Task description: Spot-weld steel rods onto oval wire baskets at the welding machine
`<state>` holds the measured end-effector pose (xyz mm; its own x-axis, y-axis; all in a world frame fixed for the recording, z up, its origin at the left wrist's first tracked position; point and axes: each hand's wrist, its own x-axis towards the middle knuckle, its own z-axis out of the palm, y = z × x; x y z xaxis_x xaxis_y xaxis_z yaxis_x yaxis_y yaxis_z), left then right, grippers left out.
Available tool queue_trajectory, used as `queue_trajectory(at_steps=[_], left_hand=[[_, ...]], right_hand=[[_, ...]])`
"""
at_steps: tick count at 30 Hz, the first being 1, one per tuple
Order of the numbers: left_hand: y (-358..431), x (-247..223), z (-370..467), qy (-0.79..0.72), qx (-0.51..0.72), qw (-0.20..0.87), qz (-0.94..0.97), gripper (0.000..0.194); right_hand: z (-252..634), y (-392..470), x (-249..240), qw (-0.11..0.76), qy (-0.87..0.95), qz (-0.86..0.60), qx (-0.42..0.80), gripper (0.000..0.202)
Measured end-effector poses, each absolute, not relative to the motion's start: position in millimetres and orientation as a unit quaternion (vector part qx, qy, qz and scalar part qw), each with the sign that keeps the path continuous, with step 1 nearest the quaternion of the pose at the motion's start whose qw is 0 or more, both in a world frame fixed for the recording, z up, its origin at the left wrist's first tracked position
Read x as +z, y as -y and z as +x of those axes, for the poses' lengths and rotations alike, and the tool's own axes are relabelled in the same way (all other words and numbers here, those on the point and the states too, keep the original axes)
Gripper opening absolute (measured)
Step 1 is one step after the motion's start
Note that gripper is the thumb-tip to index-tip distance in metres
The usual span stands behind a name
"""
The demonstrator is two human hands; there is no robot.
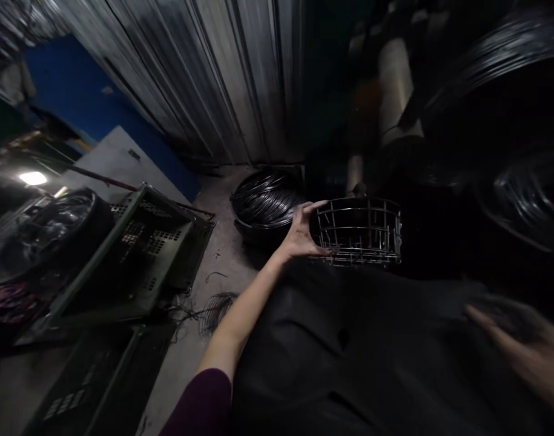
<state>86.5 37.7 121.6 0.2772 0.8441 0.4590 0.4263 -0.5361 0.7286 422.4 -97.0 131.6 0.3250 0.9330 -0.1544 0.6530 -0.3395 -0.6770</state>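
At the floor's (220, 239) far edge lies a wire coil (267, 197); the left hand (299, 236) clamps a wire basket (361, 227); I cannot tell the grip of the blurred right hand (526, 351).

Silvery wire basket (358, 229) (curved rim)

the right hand (526, 351) is blurred and cut off by the right edge; we cannot tell what the dark patch at its fingers is; the lower wires of the wire basket (367, 227) run together, too fine for us to count; near the far edge of the floor (226, 263), the coil of black wire (267, 200) is partly hidden by the left hand (299, 233); the loose wire loops (215, 312) slip behind the forearm; the purple sleeve (199, 402) and black cloth (395, 357) are cut off below.
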Motion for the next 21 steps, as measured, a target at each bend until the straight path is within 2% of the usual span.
queue_trajectory(at_steps=[2, 4, 6, 9, 12, 14, 21], left_hand=[[-32.8, 128.2, 94.3, -0.421, 0.396, 0.229, 0.783, 0.104], [-29.8, 136.0, 102.4, -0.427, 0.355, 0.224, 0.801, 0.095], [-27.8, 143.0, 109.5, -0.425, 0.323, 0.226, 0.815, 0.091], [-24.7, 148.4, 114.8, -0.432, 0.305, 0.234, 0.815, 0.089], [-21.4, 146.9, 113.0, -0.450, 0.309, 0.250, 0.799, 0.089], [-20.0, 144.1, 110.5, -0.461, 0.319, 0.263, 0.785, 0.091], [-29.7, 142.7, 112.7, -0.474, 0.332, 0.266, 0.771, 0.092]], right_hand=[[404.2, 77.1, 161.6, 0.284, 0.497, -0.720, 0.392, 0.037], [383.1, 51.2, 189.1, 0.235, 0.530, -0.655, 0.485, 0.043], [363.5, 27.3, 205.0, 0.207, 0.565, -0.627, 0.494, 0.048], [346.0, 9.8, 202.8, 0.211, 0.714, -0.596, 0.302, 0.046], [345.1, 11.2, 187.0, 0.164, 0.864, -0.475, 0.043, 0.043], [348.9, 13.0, 180.8, 0.150, 0.903, -0.397, -0.069, 0.041], [351.6, -3.1, 195.6, 0.197, 0.918, -0.293, -0.180, 0.039]])
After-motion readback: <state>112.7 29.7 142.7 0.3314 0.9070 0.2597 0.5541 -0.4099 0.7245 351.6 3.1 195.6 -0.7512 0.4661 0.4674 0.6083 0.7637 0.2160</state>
